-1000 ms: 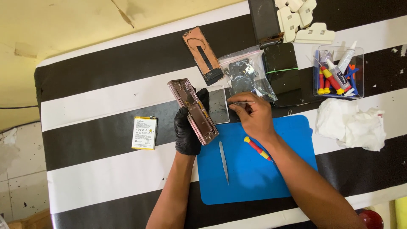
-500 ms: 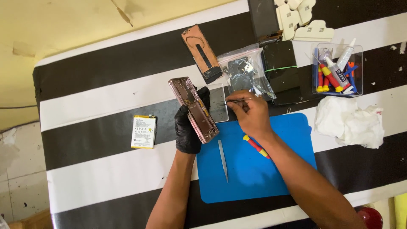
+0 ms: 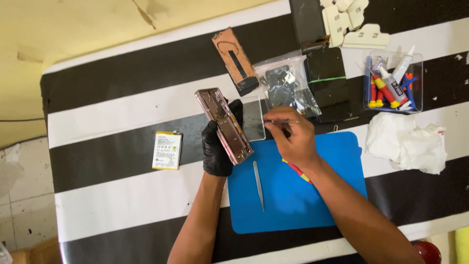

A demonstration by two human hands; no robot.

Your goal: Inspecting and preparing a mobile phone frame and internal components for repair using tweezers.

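The work surface was a table under a black-and-white striped cloth (image 3: 122, 117), with one blue work mat (image 3: 293, 195) laid near the person's edge.

Step in hand, as judged: dismantling or refitting inside an opened phone, with a small part being fetched or set down by tweezers. The left hand (image 3: 217, 149), in one black glove, was closed around the opened phone chassis (image 3: 224, 124), pinkish metal, held tilted above the cloth at the mat's upper left corner, its inner side facing up. The right hand (image 3: 293, 139), bare, had its fingers pinched shut on thin metal tweezers (image 3: 274, 121), whose tip pointed left over a small clear rectangular plate (image 3: 254, 122) lying just beside the chassis. Whether the tip held any part could not be told.

The next move, by judgement, would call for a steady chassis and a fine, low approach of the tweezer tip, as anything picked up there would be very small.

Count of other items:
- one crumpled white tissue (image 3: 408, 144), right of the mat;
- one clear tray of tools and glue tubes (image 3: 391, 83);
- one copper-coloured back panel (image 3: 235, 61);
- one clear bag of small parts (image 3: 288, 85);
- one phone battery (image 3: 167, 150), well apart to the left;
- one loose metal pry tool (image 3: 258, 183) on the mat;
- one red-and-yellow tool (image 3: 297, 170), partly hidden under the right wrist.
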